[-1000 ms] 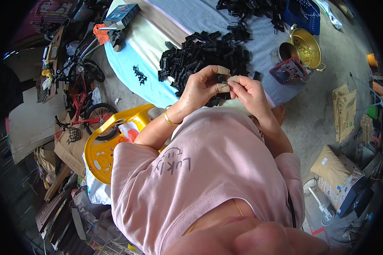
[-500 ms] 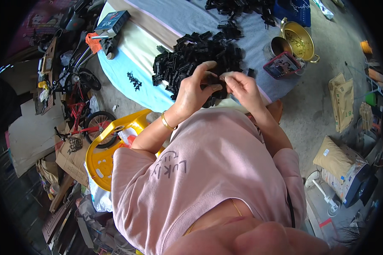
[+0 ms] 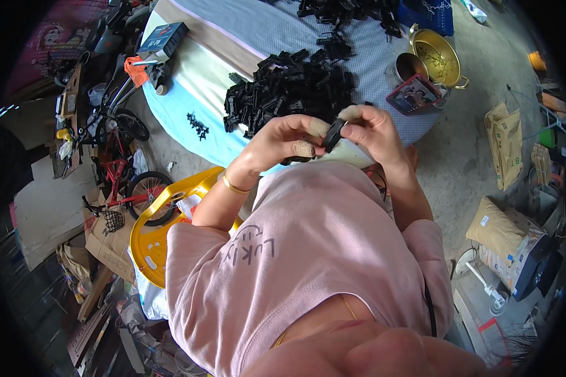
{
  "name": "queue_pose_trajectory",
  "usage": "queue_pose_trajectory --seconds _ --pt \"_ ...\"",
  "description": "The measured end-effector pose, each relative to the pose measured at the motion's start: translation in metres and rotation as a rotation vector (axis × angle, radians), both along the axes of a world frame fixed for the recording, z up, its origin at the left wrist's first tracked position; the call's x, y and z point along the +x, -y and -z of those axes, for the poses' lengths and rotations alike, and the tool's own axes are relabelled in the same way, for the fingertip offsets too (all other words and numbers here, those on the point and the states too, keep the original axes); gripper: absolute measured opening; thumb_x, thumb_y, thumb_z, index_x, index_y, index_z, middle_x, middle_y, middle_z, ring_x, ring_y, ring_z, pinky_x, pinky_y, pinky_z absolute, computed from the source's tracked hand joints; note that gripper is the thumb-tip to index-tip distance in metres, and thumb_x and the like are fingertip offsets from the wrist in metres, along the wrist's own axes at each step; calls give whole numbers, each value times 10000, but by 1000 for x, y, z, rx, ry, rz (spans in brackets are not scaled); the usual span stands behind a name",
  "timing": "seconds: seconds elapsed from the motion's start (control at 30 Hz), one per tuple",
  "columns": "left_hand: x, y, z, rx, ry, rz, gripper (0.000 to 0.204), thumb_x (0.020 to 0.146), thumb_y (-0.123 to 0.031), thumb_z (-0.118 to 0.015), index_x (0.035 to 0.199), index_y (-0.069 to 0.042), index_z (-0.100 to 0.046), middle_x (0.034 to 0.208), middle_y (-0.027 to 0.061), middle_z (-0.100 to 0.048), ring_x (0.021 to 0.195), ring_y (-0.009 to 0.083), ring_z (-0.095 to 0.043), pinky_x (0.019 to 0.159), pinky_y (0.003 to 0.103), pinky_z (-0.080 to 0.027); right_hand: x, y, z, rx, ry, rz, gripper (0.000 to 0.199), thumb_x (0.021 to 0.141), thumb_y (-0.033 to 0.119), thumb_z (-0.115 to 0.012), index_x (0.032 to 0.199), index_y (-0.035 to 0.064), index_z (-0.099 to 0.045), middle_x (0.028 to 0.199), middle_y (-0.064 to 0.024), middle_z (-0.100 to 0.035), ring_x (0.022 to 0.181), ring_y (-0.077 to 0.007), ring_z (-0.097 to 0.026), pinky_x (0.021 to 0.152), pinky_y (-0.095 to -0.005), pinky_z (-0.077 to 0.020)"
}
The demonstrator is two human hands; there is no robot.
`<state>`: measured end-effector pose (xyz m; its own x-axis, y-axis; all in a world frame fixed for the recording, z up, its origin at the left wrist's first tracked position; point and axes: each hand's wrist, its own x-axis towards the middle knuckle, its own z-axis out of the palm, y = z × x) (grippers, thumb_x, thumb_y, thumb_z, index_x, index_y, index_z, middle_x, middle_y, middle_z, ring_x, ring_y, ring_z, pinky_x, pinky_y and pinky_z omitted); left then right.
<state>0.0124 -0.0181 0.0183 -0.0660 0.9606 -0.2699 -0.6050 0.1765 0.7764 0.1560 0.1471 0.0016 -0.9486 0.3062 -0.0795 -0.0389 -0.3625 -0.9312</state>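
Above the table's near edge (image 3: 233, 157), left hand (image 3: 282, 143) and right hand (image 3: 372, 133) each grip one black part (image 3: 334, 134), pile (image 3: 289, 94) just beyond.

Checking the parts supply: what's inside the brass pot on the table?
The brass pot shows a bare, shiny inner wall with small dark bits scattered on the bottom; too small to identify. Its near inner side is hidden by the rim. Beside it stands an open round tin.

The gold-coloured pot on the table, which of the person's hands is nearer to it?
The right. The right hand is just below and left of the gold-coloured pot, pinching a small black part. The left hand is farther away, on the other side of that part.
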Motion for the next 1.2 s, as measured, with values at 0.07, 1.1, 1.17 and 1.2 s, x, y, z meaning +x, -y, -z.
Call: queue_pose_trajectory --seconds 0.07,1.1,1.17,1.2 --pt "2 -2 3 33 75 -2 425 676 -56 -708 1035 34 -498 1011 146 -560 932 261 -587 798 325 -494 -2 2 -2 -15 6 -99 160 775 50 -638 917 -4 -591 779 3 -591 710 -47 -534 639 -179 -438" --pt "21 -8 4 93 -956 -481 196 732 38 -630 918 11 -576 897 88 -587 793 160 -587 689 252 -496 -18 26 -4 346 173 -40 129 860 108 -517 812 5 -579 592 -4 -547 487 -31 -436 432 -181 -325" --pt "17 -9 4 145 -1154 -487 192 706 42 -645 886 7 -587 869 97 -588 765 181 -595 662 260 -497 -21 22 6 301 161 -59 141 875 124 -506 820 19 -581 591 22 -528 463 -7 -384 402 -165 -278" --pt "15 -7 9 104 -1212 -421 195 689 40 -652 871 4 -594 853 105 -585 750 205 -595 649 270 -497 -22 19 10 335 240 -131 136 872 128 -513 835 19 -586 595 24 -525 477 -10 -393 415 -163 -287"
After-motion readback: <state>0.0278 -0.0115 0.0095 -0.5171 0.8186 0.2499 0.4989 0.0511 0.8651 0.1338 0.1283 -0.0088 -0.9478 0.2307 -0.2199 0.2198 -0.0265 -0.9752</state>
